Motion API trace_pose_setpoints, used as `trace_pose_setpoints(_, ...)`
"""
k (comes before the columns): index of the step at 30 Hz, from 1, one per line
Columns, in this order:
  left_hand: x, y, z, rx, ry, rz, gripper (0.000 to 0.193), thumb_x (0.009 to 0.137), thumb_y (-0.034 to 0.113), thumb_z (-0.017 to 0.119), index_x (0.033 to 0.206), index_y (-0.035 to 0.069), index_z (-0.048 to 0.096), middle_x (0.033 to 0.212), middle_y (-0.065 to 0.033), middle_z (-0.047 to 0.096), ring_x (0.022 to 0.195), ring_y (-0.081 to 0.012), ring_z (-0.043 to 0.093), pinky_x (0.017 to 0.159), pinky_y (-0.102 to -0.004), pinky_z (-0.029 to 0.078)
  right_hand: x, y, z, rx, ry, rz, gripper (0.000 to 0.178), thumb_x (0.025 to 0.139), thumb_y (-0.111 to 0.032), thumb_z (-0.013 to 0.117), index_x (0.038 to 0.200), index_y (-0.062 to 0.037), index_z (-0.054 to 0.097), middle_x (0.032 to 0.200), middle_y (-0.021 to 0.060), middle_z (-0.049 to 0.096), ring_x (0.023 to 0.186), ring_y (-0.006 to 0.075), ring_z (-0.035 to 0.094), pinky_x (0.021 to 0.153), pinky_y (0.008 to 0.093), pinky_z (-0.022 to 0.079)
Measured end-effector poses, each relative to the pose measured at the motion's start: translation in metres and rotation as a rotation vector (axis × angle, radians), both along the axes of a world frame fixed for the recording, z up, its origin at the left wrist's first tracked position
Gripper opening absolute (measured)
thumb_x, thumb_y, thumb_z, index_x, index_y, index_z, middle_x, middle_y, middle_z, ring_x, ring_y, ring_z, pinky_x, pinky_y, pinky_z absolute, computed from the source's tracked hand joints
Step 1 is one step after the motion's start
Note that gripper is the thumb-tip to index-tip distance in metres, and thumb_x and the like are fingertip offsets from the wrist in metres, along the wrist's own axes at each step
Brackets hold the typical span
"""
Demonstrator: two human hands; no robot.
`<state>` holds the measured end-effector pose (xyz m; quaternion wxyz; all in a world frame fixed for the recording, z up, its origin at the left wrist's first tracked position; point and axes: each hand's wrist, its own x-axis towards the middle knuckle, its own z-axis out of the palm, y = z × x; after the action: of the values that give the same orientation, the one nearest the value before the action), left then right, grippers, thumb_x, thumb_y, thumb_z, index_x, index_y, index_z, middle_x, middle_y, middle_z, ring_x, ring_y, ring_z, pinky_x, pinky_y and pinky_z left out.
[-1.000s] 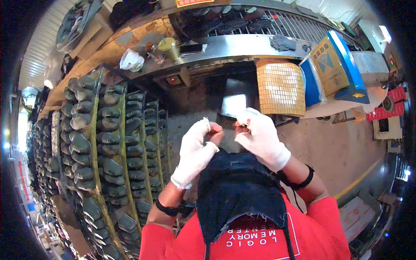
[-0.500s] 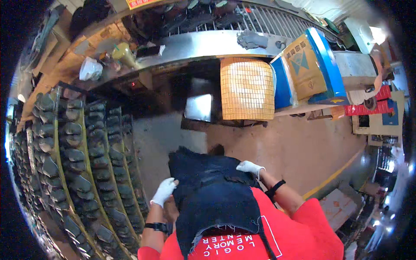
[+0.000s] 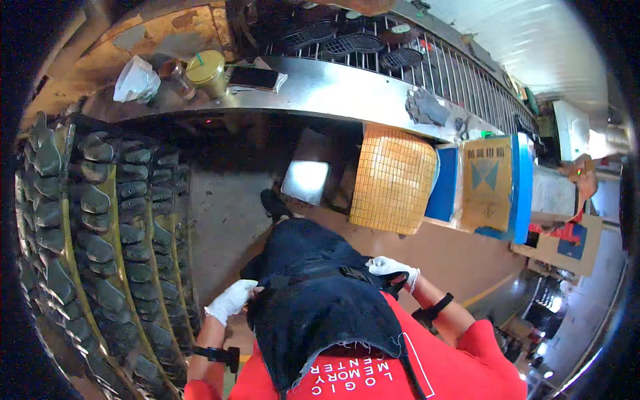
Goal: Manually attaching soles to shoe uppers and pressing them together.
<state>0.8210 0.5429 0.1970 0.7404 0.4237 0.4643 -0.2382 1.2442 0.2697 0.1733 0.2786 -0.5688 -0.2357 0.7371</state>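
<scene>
I am seeing a black cloth apron with a frayed hem (image 3: 320, 300) spreading between the two hands, over a red T-shirt (image 3: 460, 360). Its long axis is running away from the body, leaning slightly toward the left hand's side; the frayed end is lying toward the chest, the rounded end pointing forward past both hands. The white-gloved right hand (image 3: 392, 268) is pinching one edge, fingers nearly together. The white-gloved left hand (image 3: 230, 301) is curling its fingers against the opposite edge; I cannot tell whether it is gripping cloth. White block lettering (image 3: 353, 375) is showing upside down on the shirt, nearer the body than the hands. Ahead and right of the right hand, a brown cardboard box (image 3: 487, 200) is bearing dark printing and a blue emblem (image 3: 485, 175).
</scene>
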Motion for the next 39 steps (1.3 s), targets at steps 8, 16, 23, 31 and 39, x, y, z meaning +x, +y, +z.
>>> trace_pose_setpoints(8, -0.030, 0.016, 0.018, -0.085, -0.262, 0.115, 0.032, 0.095, 0.043, 0.064, 0.098, 0.011, 0.069, 0.071, 0.0008, 0.063, 0.055, -0.0099, 0.055, 0.049, -0.0262, 0.041, 0.041, 0.121, 0.075, -0.198, -0.089, 0.126, 0.024, 0.095, -0.028, 0.065, 0.098, -0.0044, 0.069, 0.076, -0.0078, 0.057, 0.067, 0.0051, 0.047, 0.058, 0.0275, 0.038)
trace_pose_setpoints(16, 0.004, -0.097, -0.032, -0.482, -0.386, 0.952, 0.028, 0.099, 0.038, 0.061, 0.094, 0.011, 0.065, 0.084, -0.0024, 0.068, 0.069, -0.0151, 0.062, 0.064, -0.0281, 0.050, 0.111, 0.237, 0.125, -0.305, -0.391, 0.581, 0.024, 0.094, -0.025, 0.065, 0.093, -0.0009, 0.071, 0.079, 0.0050, 0.064, 0.079, 0.0148, 0.059, 0.069, 0.0325, 0.047)
trace_pose_setpoints(23, 0.126, -0.241, -0.112, -0.752, -0.050, 1.392, 0.035, 0.101, 0.040, 0.058, 0.119, 0.010, 0.062, 0.108, -0.0073, 0.070, 0.086, -0.0225, 0.071, 0.077, -0.0415, 0.061, 0.200, 0.304, 0.075, -0.569, -0.253, 1.222, 0.032, 0.093, -0.023, 0.064, 0.117, -0.0029, 0.067, 0.097, 0.0069, 0.072, 0.087, 0.0144, 0.063, 0.078, 0.0345, 0.051)
trace_pose_setpoints(31, 0.348, -0.238, -0.133, -0.572, -0.198, 1.227, 0.038, 0.098, 0.030, 0.060, 0.129, 0.008, 0.061, 0.115, -0.0085, 0.071, 0.096, -0.0232, 0.072, 0.081, -0.0410, 0.060, 0.244, 0.363, 0.011, -0.877, -0.328, 1.041, 0.035, 0.088, -0.022, 0.074, 0.115, -0.0008, 0.071, 0.090, 0.0003, 0.073, 0.078, 0.0117, 0.066, 0.066, 0.0316, 0.054)
trace_pose_setpoints(39, 0.485, -0.209, -0.150, -0.355, -0.195, 1.032, 0.035, 0.097, 0.029, 0.060, 0.124, 0.008, 0.065, 0.109, -0.0092, 0.073, 0.096, -0.0223, 0.072, 0.081, -0.0413, 0.059, 0.319, 0.353, -0.020, -0.399, -0.261, 1.038, 0.028, 0.085, -0.024, 0.070, 0.091, 0.0034, 0.071, 0.072, 0.0014, 0.066, 0.064, 0.0086, 0.057, 0.056, 0.0317, 0.047)
